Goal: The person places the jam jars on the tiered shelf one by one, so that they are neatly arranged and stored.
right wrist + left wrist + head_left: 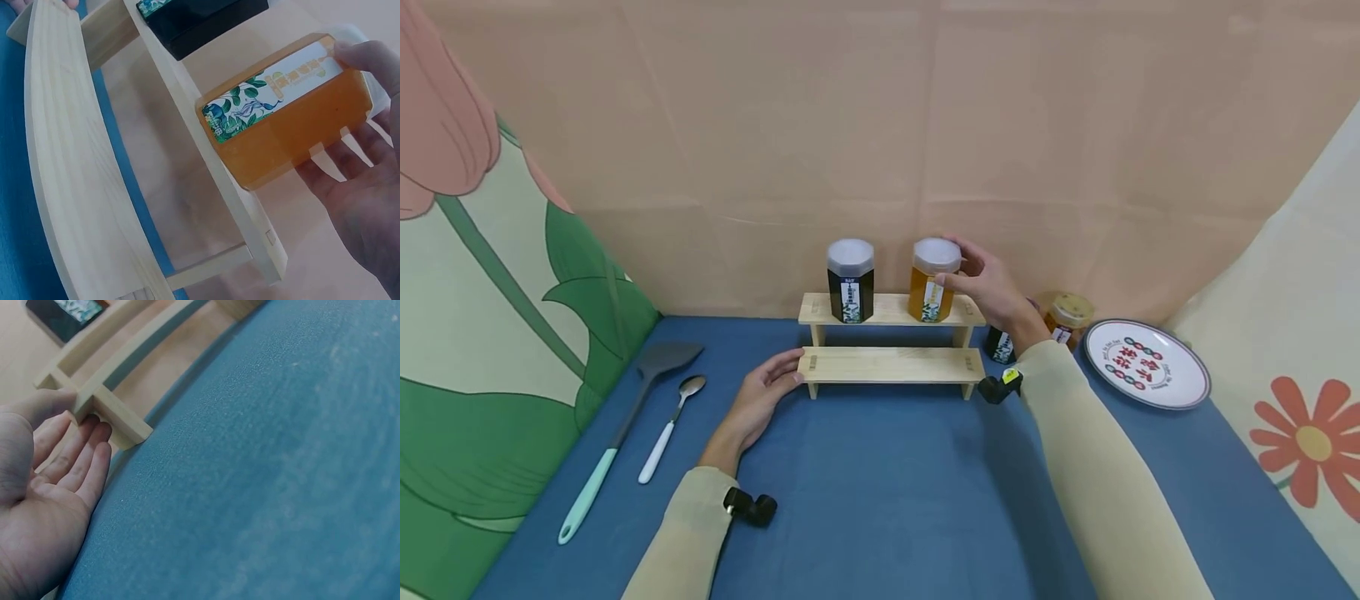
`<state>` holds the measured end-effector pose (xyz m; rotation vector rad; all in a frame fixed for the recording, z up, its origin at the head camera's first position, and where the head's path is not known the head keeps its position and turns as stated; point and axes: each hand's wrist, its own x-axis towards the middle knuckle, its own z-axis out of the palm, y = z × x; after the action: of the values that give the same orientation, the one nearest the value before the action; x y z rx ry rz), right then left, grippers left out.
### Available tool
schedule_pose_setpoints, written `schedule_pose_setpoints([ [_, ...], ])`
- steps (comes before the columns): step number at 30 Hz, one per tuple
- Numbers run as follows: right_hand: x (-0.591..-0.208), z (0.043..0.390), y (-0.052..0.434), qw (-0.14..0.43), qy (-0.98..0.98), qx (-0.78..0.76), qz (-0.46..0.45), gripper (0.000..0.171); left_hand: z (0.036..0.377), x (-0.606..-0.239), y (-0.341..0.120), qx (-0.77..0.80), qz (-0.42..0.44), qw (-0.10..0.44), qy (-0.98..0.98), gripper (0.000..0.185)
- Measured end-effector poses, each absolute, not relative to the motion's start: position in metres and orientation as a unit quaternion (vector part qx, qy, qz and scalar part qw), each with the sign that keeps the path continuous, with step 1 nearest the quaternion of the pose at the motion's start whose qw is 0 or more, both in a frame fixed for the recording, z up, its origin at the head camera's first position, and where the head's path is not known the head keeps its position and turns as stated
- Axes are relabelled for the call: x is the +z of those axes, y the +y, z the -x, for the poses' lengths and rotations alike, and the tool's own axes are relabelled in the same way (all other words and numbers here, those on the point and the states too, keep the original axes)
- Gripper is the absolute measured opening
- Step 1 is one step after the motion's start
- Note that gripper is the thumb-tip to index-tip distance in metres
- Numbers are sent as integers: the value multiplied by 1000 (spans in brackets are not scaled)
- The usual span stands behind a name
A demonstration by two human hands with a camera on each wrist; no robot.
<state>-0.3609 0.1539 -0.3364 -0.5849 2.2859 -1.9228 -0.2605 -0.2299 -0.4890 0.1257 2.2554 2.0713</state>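
A two-tier wooden shelf (891,365) stands on the blue table. On its upper tier are a dark jar (851,283) and an amber jar (932,282), both with pale lids. My right hand (964,265) grips the amber jar near its lid. In the right wrist view the thumb and fingers (356,156) curl round the amber jar (287,112), which rests on the upper board. My left hand (790,371) lies at the left end of the lower tier. Its straight fingers (94,456) touch the shelf's leg (122,422) and the thumb rests on the board.
A grey spatula with a mint handle (625,421) and a white-handled spoon (668,427) lie at the left. At the right sit a printed plate (1146,364), a jar with a yellow lid (1067,317) and a dark jar (1000,344) behind my wrist. Cloth walls enclose the table.
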Motion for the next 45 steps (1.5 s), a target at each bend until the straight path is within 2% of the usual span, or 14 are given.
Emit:
schedule_pose_setpoints([
  [21,-338,356,156,50,754,-626,193,75,260,-487,-230,673,-33,49,737,57],
  [27,-338,352,165,47,756,-618,212,70,260,-488,-230,677,-39,47,733,56],
  [35,-340,342,206,16,768,-607,205,66,260,-488,-229,674,-41,41,736,59],
  [45,-353,324,282,-8,811,-571,126,70,262,-488,-229,674,-37,44,737,59],
])
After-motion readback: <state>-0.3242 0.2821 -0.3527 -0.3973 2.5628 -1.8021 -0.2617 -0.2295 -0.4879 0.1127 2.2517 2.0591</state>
